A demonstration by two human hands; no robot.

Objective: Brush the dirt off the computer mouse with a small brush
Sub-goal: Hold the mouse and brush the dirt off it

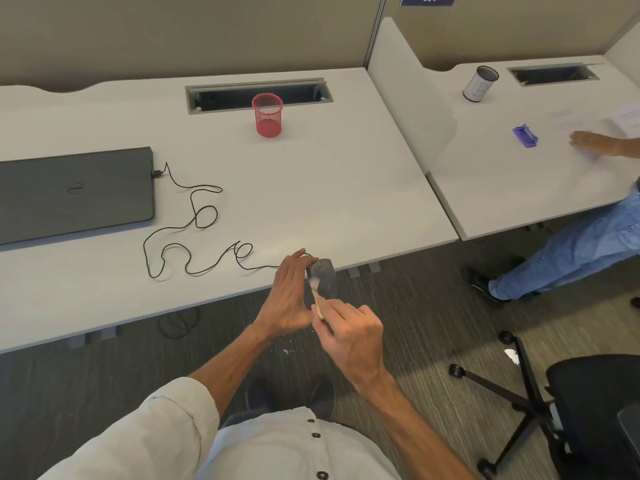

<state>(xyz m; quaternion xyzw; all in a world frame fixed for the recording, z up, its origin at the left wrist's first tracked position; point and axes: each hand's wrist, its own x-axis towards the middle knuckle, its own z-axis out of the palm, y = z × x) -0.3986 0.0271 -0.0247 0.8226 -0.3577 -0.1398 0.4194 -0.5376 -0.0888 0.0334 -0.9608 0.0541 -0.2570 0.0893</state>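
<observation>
Fingers (332,308) of the right hand (349,336) pinch the pale handle of the small brush (317,299), its bristle tuft touching the near left part of the computer mouse (325,275). Left hand (289,299) grips the mouse along its left side, fingers extended and pressed to the body, hiding that flank. Mouse is held at the near edge of the white desk (311,188), partly overhanging the carpet; its long axis runs near to far, cable end pointing away from the person. Brush handle lies along roughly the same line, bristles at the far end. Black cable (194,233) leaves the mouse leftward, lies in loose loops on the desk and ends at the side of a closed dark laptop (74,194). Red mesh cup (267,115) stands upright farther back, well apart from the mouse; contents cannot be told. Beyond it, an open cable slot (259,95) in the desk. On the neighbouring desk to the right, a grey cylindrical holder (480,83), a purple object (525,135) and another person's hand (588,140). Black office chair (571,400) at near right
</observation>
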